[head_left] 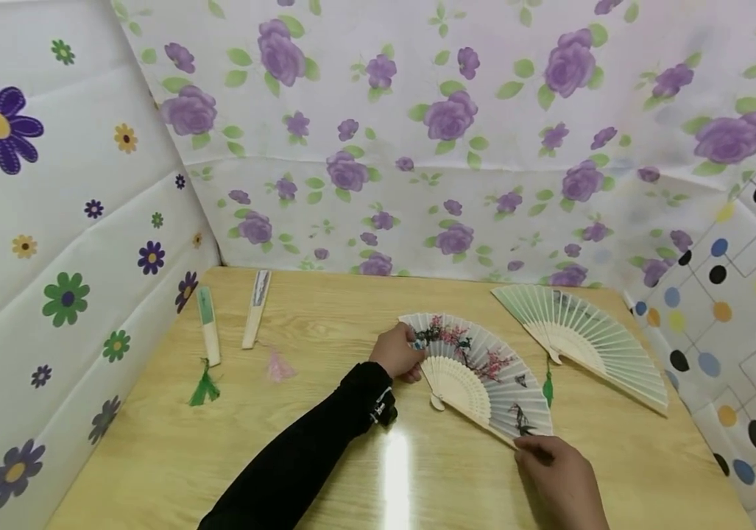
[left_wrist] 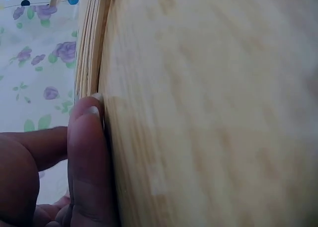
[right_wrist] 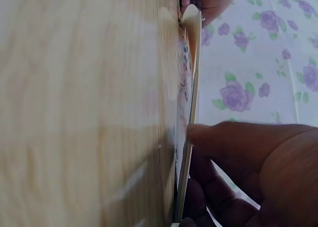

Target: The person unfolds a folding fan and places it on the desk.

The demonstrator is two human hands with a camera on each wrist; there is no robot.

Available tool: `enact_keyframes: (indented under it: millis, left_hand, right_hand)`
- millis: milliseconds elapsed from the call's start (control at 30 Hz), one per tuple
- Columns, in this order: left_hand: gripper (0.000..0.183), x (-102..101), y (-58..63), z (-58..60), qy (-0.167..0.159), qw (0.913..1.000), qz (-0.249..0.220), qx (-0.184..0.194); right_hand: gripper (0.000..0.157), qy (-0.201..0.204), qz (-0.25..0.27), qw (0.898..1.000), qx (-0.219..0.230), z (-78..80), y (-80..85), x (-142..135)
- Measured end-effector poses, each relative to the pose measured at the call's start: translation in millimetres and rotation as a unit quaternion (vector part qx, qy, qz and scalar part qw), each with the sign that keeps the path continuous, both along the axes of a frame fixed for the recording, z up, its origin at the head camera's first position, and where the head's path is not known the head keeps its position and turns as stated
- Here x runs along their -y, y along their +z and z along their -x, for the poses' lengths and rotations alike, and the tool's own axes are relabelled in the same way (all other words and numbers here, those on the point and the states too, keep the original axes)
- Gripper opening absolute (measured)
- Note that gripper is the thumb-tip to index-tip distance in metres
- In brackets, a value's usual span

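A folding fan [head_left: 477,368] lies spread on the table, its white leaf printed with pink blossoms and small dark birds. My left hand [head_left: 399,355] grips the fan's left edge; up close, in the left wrist view, the fingertips [left_wrist: 89,118] are right at the stacked pale ribs [left_wrist: 89,43]. With thumb and fingers my right hand [head_left: 559,475] pinches the outer stick at the lower right end. In the right wrist view the thumb [right_wrist: 208,133] presses on that stick [right_wrist: 195,88], which stands slightly off the tabletop.
Right of it lies an open green fan [head_left: 599,346] with a green tassel [head_left: 548,388]. At the left are two closed fans, one green [head_left: 208,324] with a green tassel [head_left: 205,386], one pale [head_left: 256,309] beside a pink tassel [head_left: 278,366]. Patterned cloths [head_left: 417,154] enclose the wooden table [head_left: 324,309].
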State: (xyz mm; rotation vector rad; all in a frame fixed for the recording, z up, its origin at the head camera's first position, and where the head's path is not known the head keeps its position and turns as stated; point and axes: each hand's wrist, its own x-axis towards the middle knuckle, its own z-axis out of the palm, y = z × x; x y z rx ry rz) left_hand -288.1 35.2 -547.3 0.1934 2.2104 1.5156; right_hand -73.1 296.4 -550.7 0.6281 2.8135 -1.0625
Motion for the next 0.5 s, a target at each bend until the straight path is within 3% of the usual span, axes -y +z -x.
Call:
enact_keyframes:
  millis: [133, 267, 367, 433, 500]
  left_hand:
    - [0.035, 5, 5.2, -0.3, -0.008, 0.9998, -0.018, 0.009]
    - [0.031, 27, 15.4, 1.9, 0.034, 0.9984, -0.045, -0.001]
    - [0.026, 66, 23.9, 14.8, 0.098, 0.9929, -0.02, -0.065]
    - [0.029, 108, 0.0, 45.3, 0.141, 0.979, 0.021, -0.146]
    - [0.038, 144, -0.5, 56.2, 0.176, 0.9646, 0.082, -0.179]
  right_hand:
    - [0.031, -0.037, 0.009, 0.999, 0.006, 2.6, 3.5, 1]
    - [0.036, -0.039, 0.007, 0.999, -0.01, 8.9, 17.8, 5]
    - [0.03, -0.003, 0.011, 0.998, -0.056, 19.5, 32.7, 22]
    - [0.027, 0.036, 0.041, 0.994, -0.096, 29.1, 40.7, 42]
    - [0.029, 0.083, 0.099, 0.984, -0.124, 40.8, 41.2, 69]
